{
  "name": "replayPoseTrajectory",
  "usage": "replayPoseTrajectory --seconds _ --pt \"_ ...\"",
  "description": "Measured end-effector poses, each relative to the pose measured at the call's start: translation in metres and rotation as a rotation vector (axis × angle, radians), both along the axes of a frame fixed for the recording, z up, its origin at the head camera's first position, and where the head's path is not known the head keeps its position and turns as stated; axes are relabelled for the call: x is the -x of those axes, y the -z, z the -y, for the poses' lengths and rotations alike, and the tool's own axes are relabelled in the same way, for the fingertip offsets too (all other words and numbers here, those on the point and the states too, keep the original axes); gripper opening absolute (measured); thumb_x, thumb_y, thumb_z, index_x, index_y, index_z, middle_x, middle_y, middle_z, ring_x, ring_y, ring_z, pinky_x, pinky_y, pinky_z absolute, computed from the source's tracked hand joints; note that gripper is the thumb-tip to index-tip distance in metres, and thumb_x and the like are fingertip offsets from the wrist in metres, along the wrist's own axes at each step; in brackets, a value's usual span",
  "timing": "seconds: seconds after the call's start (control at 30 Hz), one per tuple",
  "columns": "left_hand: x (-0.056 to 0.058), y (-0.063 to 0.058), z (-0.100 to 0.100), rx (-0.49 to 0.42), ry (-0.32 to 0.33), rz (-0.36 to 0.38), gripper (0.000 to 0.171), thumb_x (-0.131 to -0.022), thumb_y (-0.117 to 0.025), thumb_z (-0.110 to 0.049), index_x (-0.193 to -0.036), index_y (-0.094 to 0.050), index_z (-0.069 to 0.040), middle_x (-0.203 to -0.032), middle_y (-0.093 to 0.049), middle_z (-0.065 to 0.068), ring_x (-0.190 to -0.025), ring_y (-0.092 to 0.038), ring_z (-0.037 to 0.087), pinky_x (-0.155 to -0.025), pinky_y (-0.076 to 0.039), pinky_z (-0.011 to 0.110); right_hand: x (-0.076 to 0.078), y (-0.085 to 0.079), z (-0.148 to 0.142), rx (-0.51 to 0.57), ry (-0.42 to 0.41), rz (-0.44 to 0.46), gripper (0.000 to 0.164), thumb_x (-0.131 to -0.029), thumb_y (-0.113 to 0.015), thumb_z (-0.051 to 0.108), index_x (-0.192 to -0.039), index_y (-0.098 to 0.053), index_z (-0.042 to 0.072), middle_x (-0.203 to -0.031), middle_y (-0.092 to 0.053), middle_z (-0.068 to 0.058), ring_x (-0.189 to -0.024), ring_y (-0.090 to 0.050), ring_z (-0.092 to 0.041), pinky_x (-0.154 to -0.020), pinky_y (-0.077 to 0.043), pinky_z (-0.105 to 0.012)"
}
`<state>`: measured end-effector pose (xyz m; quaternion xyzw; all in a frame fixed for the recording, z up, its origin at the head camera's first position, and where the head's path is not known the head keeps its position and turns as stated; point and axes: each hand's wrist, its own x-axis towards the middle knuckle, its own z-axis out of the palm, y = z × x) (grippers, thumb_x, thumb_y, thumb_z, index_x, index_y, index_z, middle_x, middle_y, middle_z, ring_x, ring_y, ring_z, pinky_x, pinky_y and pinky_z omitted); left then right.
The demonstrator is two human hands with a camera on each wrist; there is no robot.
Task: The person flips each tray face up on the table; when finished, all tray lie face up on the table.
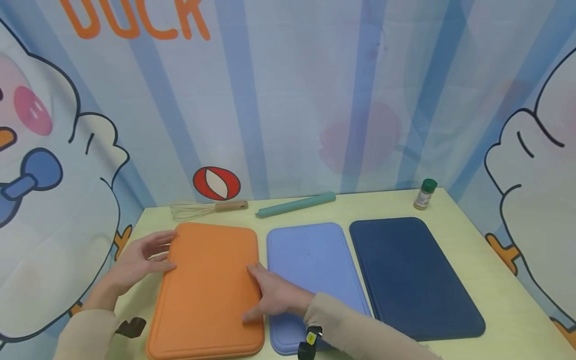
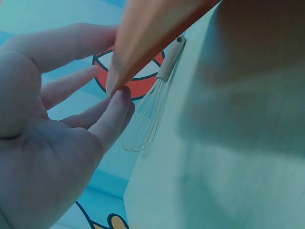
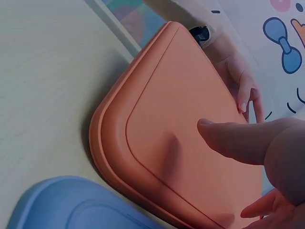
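Observation:
An orange cutting board [image 1: 211, 285] with a groove round its edge is at the left of the table. My left hand [image 1: 139, 257] pinches its left edge between thumb and fingers; in the left wrist view that edge of the board [image 2: 138, 43] stands raised off the table. At the board's right edge is my right hand [image 1: 276, 295], thumb spread from the fingers. Its thumb [image 3: 238, 140] casts a shadow on the board in the right wrist view. Partly under the right forearm lies a light blue cutting board [image 1: 310, 260].
A navy cutting board [image 1: 414, 275] lies at the right. Along the back edge are a whisk [image 1: 209, 209], a teal rolling pin [image 1: 296, 204] and a green-capped spice jar [image 1: 425, 194]. A printed curtain [image 1: 297, 100] hangs behind the table [image 1: 468, 240].

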<state>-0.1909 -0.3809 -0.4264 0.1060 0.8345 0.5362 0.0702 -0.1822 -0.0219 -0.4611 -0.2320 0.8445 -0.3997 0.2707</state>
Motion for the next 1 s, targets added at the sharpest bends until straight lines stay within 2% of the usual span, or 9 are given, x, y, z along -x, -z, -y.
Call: replayPoseTrajectory --seconds 0.17,0.3,0.43,0.53,0.77,1.0 --pt "-0.001 -0.004 -0.001 -0.010 -0.002 0.004 0.079 -0.094 -0.081 -0.012 -0.160 -0.040 -0.002 -0.162 -0.036 0.029 -0.123 -0.058 -0.003 -0.097 -0.057 0.027 0.001 0.001 0.000 0.008 0.007 -0.001 0.114 -0.076 -0.097 0.030 -0.165 -0.030 0.007 -0.173 -0.019 -0.019 -0.160 -0.021 -0.033 -0.128 -0.024 -0.046" --pt "-0.002 -0.006 -0.002 0.027 -0.013 -0.010 0.074 -0.096 -0.078 -0.016 -0.161 -0.043 -0.009 -0.165 -0.037 0.020 -0.127 -0.052 0.001 -0.095 -0.058 0.028 0.003 0.002 0.001 0.010 0.013 -0.009 0.115 -0.075 -0.098 0.030 -0.165 -0.031 0.007 -0.173 -0.019 -0.019 -0.160 -0.021 -0.032 -0.129 -0.023 -0.045" --pt "0.000 -0.006 -0.004 0.031 -0.016 -0.050 0.070 -0.099 -0.075 -0.016 -0.161 -0.044 -0.013 -0.166 -0.039 0.011 -0.130 -0.049 0.006 -0.094 -0.056 0.026 0.003 0.002 0.001 0.015 0.015 -0.008 0.115 -0.075 -0.098 0.030 -0.165 -0.031 0.007 -0.173 -0.019 -0.019 -0.160 -0.021 -0.032 -0.129 -0.023 -0.045" --pt "0.001 -0.006 -0.006 0.022 -0.013 -0.084 0.068 -0.101 -0.073 -0.015 -0.162 -0.043 -0.015 -0.166 -0.039 0.008 -0.129 -0.050 0.004 -0.095 -0.054 0.023 0.003 0.003 0.001 0.021 0.016 0.001 0.114 -0.075 -0.097 0.030 -0.165 -0.031 0.008 -0.174 -0.018 -0.019 -0.160 -0.021 -0.032 -0.129 -0.023 -0.046" --pt "0.003 -0.008 -0.013 0.011 -0.001 -0.160 0.067 -0.104 -0.069 -0.013 -0.164 -0.040 -0.015 -0.169 -0.037 0.006 -0.130 -0.050 0.001 -0.097 -0.051 0.018 0.005 0.004 0.000 0.043 0.017 0.009 0.113 -0.075 -0.097 0.029 -0.165 -0.031 0.007 -0.174 -0.019 -0.018 -0.160 -0.021 -0.031 -0.129 -0.023 -0.046" --pt "0.004 -0.007 -0.022 -0.019 -0.014 -0.209 0.062 -0.105 -0.065 -0.009 -0.162 -0.042 -0.013 -0.165 -0.042 -0.003 -0.131 -0.051 0.000 -0.097 -0.049 0.016 0.006 0.005 -0.001 0.071 0.021 0.026 0.114 -0.075 -0.097 0.027 -0.165 -0.031 0.008 -0.174 -0.020 -0.016 -0.160 -0.020 -0.029 -0.129 -0.021 -0.046"
